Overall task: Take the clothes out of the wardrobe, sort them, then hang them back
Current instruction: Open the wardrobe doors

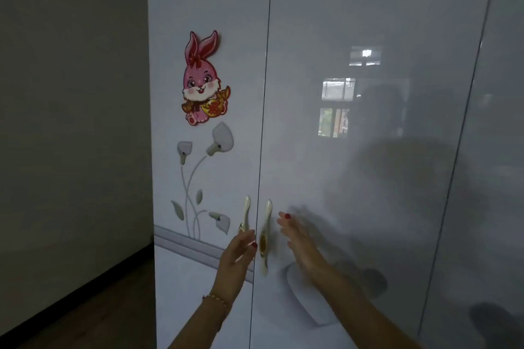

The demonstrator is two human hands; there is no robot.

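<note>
Wardrobe [340,150] directly ahead, both doors closed. My left hand [236,256] and right hand [297,238] hold nothing, fingers extended near the left handle [245,214] and right handle [265,235]. Risk: the slim glossy handles could slip from a hasty grip.

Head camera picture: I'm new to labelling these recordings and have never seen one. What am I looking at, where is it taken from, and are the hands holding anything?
There is no machine here. A person wears one wide-angle camera on the head, so you see their own two bare arms reaching forward. In front stands a glossy white wardrobe with its doors shut. The left hand is at the left door handle, the right hand beside the right door handle. Both hands look open, fingers fairly straight, gripping nothing yet; the right one is blurred. A pink rabbit sticker and a flower decoration mark the left door. No clothes show.
</note>
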